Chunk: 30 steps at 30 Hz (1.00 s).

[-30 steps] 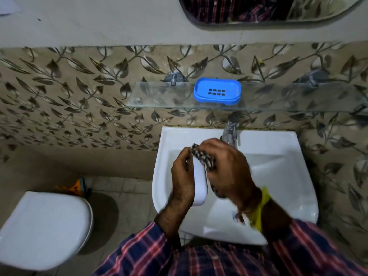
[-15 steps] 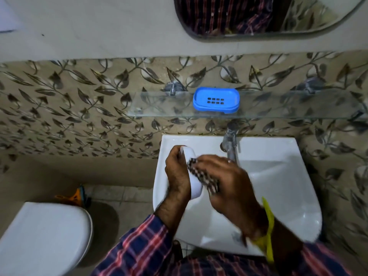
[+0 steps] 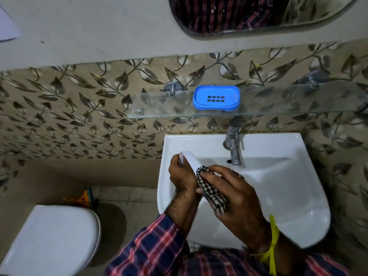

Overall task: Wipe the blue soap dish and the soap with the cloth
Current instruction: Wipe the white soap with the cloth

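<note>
The blue soap dish [image 3: 216,101] stands empty on the glass shelf [image 3: 159,110] above the basin. Over the left side of the white sink [image 3: 278,186], my left hand [image 3: 182,178] grips a white bar of soap [image 3: 190,159], its far end sticking out beyond my fingers. My right hand [image 3: 237,198] holds a black-and-white checked cloth [image 3: 211,191] bunched in its fingers and presses it against the near part of the soap.
A metal tap [image 3: 234,144] rises at the back of the sink, just right of my hands. A white toilet lid [image 3: 51,238] sits at the lower left, an orange object [image 3: 82,199] on the floor behind it. A mirror [image 3: 258,14] hangs above the shelf.
My view tilted down a little. The cloth slid along the soap from its far end toward its near end, so the soap's far tip now shows.
</note>
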Available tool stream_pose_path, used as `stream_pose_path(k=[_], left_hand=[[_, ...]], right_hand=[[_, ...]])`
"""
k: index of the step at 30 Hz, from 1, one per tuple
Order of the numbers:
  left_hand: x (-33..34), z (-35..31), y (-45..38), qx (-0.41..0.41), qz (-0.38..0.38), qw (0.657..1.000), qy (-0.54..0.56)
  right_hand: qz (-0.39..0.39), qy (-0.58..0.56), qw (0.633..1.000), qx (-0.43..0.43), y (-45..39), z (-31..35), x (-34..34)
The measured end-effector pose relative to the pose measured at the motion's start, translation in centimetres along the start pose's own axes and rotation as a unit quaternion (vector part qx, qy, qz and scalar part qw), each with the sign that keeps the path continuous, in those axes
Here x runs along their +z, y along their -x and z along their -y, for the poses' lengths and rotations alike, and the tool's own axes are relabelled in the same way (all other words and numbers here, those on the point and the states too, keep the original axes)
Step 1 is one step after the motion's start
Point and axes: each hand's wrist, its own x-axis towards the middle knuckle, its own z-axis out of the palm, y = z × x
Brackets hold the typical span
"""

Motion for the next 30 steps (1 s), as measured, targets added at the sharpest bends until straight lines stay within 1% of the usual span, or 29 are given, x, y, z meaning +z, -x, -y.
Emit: stream_pose_path(k=[2, 3, 4, 6, 7, 8, 9, 10, 11, 12, 13, 14, 15, 16, 17, 18, 21, 23, 24, 25, 27, 29, 30], left_hand=[[0.7, -0.2, -0.1, -0.008, -0.072, 0.997, -0.002], [0.9, -0.3, -0.2, 0.0, -0.093, 0.996, 0.011], [0.9, -0.5, 0.0, 0.007, -0.093, 0.995, 0.024], [0.4, -0.5, 0.5, 0.024, -0.059, 0.998, 0.015], [-0.2, -0.5, 1.0, 0.043, -0.03, 0.999, -0.012], [-0.9, -0.5, 1.5, 0.085, 0.005, 0.995, -0.055], [-1.7, -0.5, 1.8, 0.158, 0.045, 0.981, -0.108], [-2.3, -0.6, 1.9, 0.242, 0.083, 0.952, -0.165], [-2.5, -0.9, 1.9, 0.321, 0.119, 0.911, -0.229], [-2.5, -1.4, 1.8, 0.372, 0.153, 0.868, -0.292], [-2.4, -1.9, 1.9, 0.39, 0.182, 0.837, -0.338], [-2.1, -2.4, 2.1, 0.382, 0.2, 0.828, -0.358], [-2.0, -2.7, 2.3, 0.363, 0.203, 0.843, -0.341], [-2.0, -2.8, 2.3, 0.349, 0.193, 0.866, -0.302], [-2.2, -2.8, 2.3, 0.342, 0.176, 0.886, -0.26], [-2.5, -2.7, 2.3, 0.344, 0.158, 0.896, -0.231], [-3.1, -2.1, 2.6, 0.384, 0.111, 0.891, -0.215], [-3.0, -1.5, 3.1, 0.366, 0.102, 0.903, -0.2], [-3.0, -1.3, 3.2, 0.352, 0.097, 0.913, -0.185], [-3.0, -1.2, 3.3, 0.343, 0.089, 0.92, -0.166], [-3.2, -1.2, 3.4, 0.34, 0.063, 0.93, -0.123], [-3.4, -1.6, 3.4, 0.335, 0.035, 0.939, -0.074], [-3.4, -1.8, 3.5, 0.33, 0.021, 0.942, -0.052]], right_hand=[[-0.011, 0.022, 0.999, 0.025, -0.5, -0.2, 0.5], [-0.021, 0.024, 0.999, 0.036, -0.9, -0.1, 0.4], [-0.037, 0.022, 0.998, 0.037, -1.3, -0.1, 0.3], [-0.062, 0.027, 0.997, 0.032, -1.9, -0.6, -0.5], [-0.063, 0.036, 0.997, 0.031, -2.1, -1.1, -0.9], [-0.057, 0.046, 0.997, 0.031, -2.3, -1.7, -1.5], [-0.045, 0.053, 0.997, 0.024, -2.8, -2.2, -2.2], [-0.034, 0.063, 0.997, 0.005, -3.2, -2.7, -2.8], [-0.023, 0.067, 0.997, -0.016, -3.7, -3.1, -3.4], [-0.011, 0.067, 0.997, -0.039, -4.3, -3.1, -3.7], [0.001, 0.068, 0.996, -0.062, -4.9, -3.0, -4.0], [0.008, 0.071, 0.994, -0.085, -5.4, -2.8, -4.2], [0.012, 0.073, 0.992, -0.105, -5.9, -2.4, -4.3], [0.014, 0.071, 0.99, -0.118, -6.1, -2.0, -4.3], [0.019, 0.059, 0.991, -0.117, -5.9, -1.7, -4.3], [0.023, 0.04, 0.993, -0.107, -5.6, -1.5, -4.3], [0.016, -0.022, 0.999, -0.042, -4.3, -1.6, -4.1], [-0.005, -0.017, 1.0, -0.004, -3.8, -1.4, -3.3], [-0.02, 0.002, 1.0, 0.011, -3.7, -1.1, -2.7], [-0.033, 0.032, 0.999, 0.016, -3.8, -0.6, -2.1], [-0.051, 0.089, 0.995, -0.016, -3.8, 0.1, -0.9], [-0.078, 0.102, 0.991, -0.048, -3.9, 0.0, -0.2], [-0.101, 0.084, 0.991, -0.033, -3.9, -0.3, -0.1]])
